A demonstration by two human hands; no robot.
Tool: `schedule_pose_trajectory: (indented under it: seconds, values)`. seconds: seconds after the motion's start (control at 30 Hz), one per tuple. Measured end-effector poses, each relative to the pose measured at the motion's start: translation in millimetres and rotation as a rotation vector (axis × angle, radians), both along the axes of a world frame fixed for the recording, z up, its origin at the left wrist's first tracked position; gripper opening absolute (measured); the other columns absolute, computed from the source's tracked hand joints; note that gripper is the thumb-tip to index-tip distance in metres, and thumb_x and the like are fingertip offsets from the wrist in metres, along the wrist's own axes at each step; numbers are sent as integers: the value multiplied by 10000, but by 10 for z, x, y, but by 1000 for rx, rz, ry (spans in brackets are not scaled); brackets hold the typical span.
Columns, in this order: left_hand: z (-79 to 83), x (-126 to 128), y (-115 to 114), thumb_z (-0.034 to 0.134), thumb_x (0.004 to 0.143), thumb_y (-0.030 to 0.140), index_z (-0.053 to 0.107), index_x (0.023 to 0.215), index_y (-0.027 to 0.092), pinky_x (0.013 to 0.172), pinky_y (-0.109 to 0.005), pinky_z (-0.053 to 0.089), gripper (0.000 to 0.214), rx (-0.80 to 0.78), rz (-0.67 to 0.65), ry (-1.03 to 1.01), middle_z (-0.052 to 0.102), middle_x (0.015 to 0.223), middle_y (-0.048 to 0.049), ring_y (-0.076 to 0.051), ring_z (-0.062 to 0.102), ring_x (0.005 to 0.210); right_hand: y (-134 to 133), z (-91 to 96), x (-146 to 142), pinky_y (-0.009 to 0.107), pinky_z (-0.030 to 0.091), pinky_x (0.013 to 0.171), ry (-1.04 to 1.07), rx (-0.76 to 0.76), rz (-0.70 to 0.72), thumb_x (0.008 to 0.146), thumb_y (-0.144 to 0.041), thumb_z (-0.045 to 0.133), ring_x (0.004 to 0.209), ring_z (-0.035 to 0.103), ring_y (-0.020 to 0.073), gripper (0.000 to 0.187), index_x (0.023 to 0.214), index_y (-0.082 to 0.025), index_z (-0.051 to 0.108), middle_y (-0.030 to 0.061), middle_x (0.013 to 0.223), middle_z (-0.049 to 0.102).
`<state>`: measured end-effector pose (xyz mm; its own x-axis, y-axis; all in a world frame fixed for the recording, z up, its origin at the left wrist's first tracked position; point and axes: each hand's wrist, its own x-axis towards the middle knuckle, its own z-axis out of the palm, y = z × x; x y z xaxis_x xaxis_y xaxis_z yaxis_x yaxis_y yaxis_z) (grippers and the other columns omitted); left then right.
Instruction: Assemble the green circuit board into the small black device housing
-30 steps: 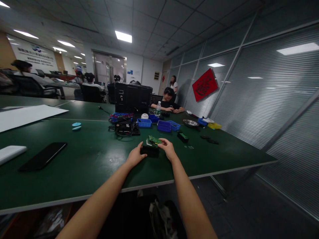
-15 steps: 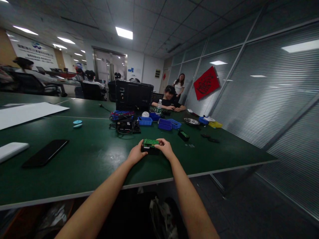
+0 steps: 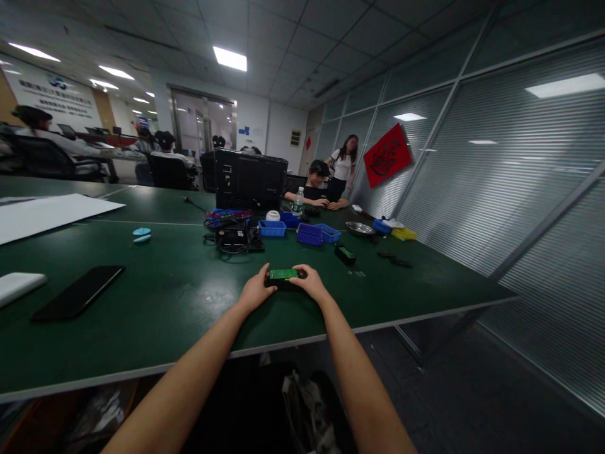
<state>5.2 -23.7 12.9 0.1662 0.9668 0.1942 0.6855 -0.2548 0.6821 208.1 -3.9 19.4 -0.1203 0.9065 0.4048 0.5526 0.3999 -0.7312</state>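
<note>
A green circuit board lies in the top of a small black case near the front edge of the table. My left hand grips the case's left end, thumb in front and fingers behind. At the right end, my right hand has its thumb and fingers closed around the board's corner and the case. The fingertips on the far side are partly hidden. To the right stands a second black case with a green board in it, beside small clear pieces.
Blue trays, a tangle of cables with a black device and a monitor stand farther back. A metal dish is at the right, a black phone-like slab at the left. A person sits across the table; another stands behind.
The circuit board has gone down from a raised, tilted position and now sits lower and flatter in the black case. My right hand has come down with it. The view has shifted slightly.
</note>
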Motion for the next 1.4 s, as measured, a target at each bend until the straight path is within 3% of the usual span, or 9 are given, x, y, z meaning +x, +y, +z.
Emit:
schedule_pose_trajectory:
  seconds: [0.3,0.47,0.6,0.8,0.9,1.0,1.1,1.4]
  values:
    - [-3,-10,-6,606,695,285,231,1351,237,850,-262,402,756,16,5,21,578,1139,-48,-188,553,1016,-70,51,-2,308,406,815,64,-103,98,621,-349,673,901,545,166,508,1088,-189,555,50,1001,605]
    - [-14,-13,11,586,703,255,245,1344,215,870,-266,402,727,26,-1,-7,570,1156,-50,-184,543,1031,-83,19,-53,315,398,831,-68,-108,93,598,-352,691,952,538,190,518,1072,-187,564,63,1046,588]
    - [-25,-9,20,560,719,222,255,1336,219,899,-266,398,689,4,10,-51,552,1191,-40,-164,537,1041,-3,-32,-27,294,422,742,-190,-99,-89,596,-381,683,853,560,189,435,977,-192,592,43,928,610]
    - [-67,-13,35,550,726,238,290,1319,213,892,-268,411,647,27,17,-68,568,1162,-35,-154,547,1018,153,-27,293,325,409,755,-266,-192,-589,652,-456,613,931,543,246,493,1060,-187,551,105,1004,596]
    - [-80,-23,42,550,728,251,315,1305,211,874,-262,420,624,39,8,-68,575,1148,-37,-153,551,1007,188,-14,437,362,391,793,-262,-216,-735,682,-503,563,997,511,287,564,1127,-160,512,148,1078,565]
    - [-92,-33,51,551,728,261,330,1296,206,856,-255,426,612,47,4,-60,583,1133,-42,-152,557,997,207,-4,490,406,371,819,-239,-248,-775,746,-572,431,1039,478,320,626,1157,-105,490,196,1116,535]
    - [-109,-39,63,552,727,270,335,1291,203,844,-252,430,609,62,2,-58,592,1116,-43,-150,561,983,219,-2,473,419,370,806,-235,-283,-785,802,-526,349,1039,472,330,579,1127,-74,507,220,1100,534]
    - [-125,-46,71,548,732,274,341,1287,206,851,-255,427,597,66,-2,-54,597,1104,-39,-153,560,987,192,-26,305,349,373,803,-280,-183,-759,767,-389,483,1001,502,266,459,1157,-148,460,166,1104,523]
